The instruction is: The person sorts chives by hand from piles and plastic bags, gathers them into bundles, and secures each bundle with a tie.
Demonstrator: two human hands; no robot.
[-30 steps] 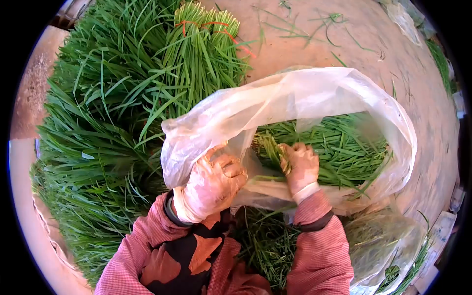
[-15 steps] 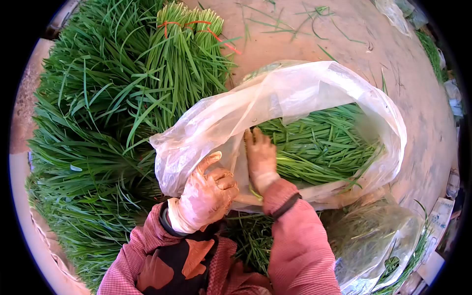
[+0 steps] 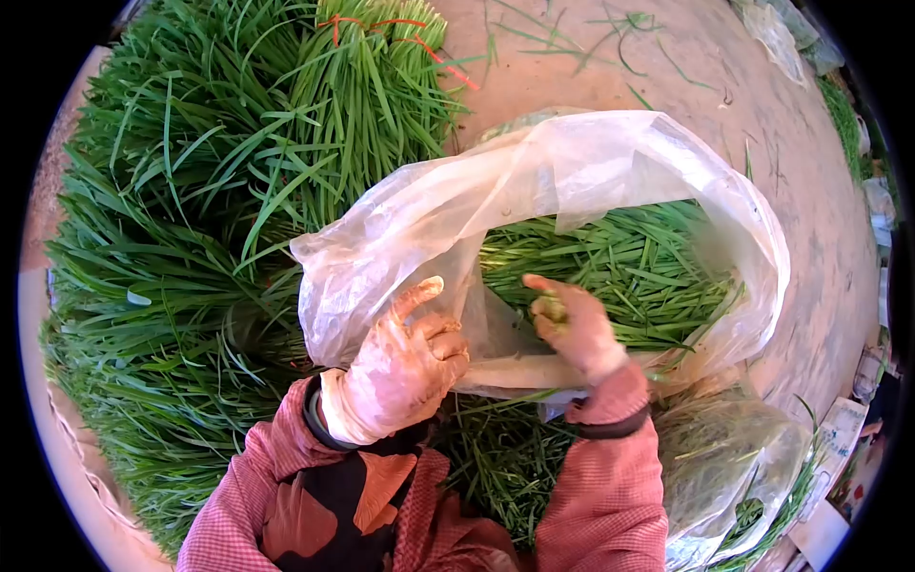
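A large clear plastic bag (image 3: 658, 153) lies with its mouth wide open, and green leafy stalks (image 3: 620, 267) fill its right part. At the bag's near left rim is my gloved left hand (image 3: 405, 367); its fingers are curled on the plastic and its thumb sticks up apart from them. My gloved right hand (image 3: 577, 329) is over the bag's near side, above the leaves. Its fingers are drawn together around something small and yellow-green, partly hidden by the hand.
A big heap of green leafy stalks (image 3: 172, 286) covers the left side. Bundles with orange-red ties (image 3: 381, 48) top it. Loose leaves (image 3: 629, 38) lie on the floor beyond. Nearer me are more leaves (image 3: 505, 467) and another clear bag (image 3: 729, 467) at the lower right.
My right hand went left to the bag's inner left side with spread fingers, then came back right with its fingers drawn in. My left hand stays by the rim, its thumb now raised.
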